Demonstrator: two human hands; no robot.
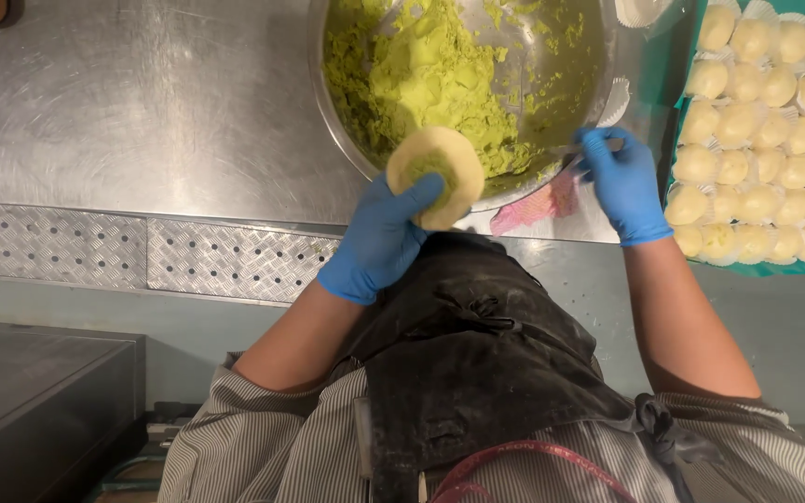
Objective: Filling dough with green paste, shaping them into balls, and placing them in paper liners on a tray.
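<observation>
Cupping dough disc (436,175) in left hand (379,240), grip closing under it, thumb pressing green filling at centre, just in front of steel bowl (477,84) | right hand (621,182) pinching thin utensil at bowl's rim, beside bowl | keeping disc level and filling centred is looking wise.

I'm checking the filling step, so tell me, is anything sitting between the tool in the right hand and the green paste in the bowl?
Nothing visible. The right hand holds a thin tool at the rim of the metal bowl, with the green paste just beyond it. The left hand holds the dough disc off to the side.
</observation>
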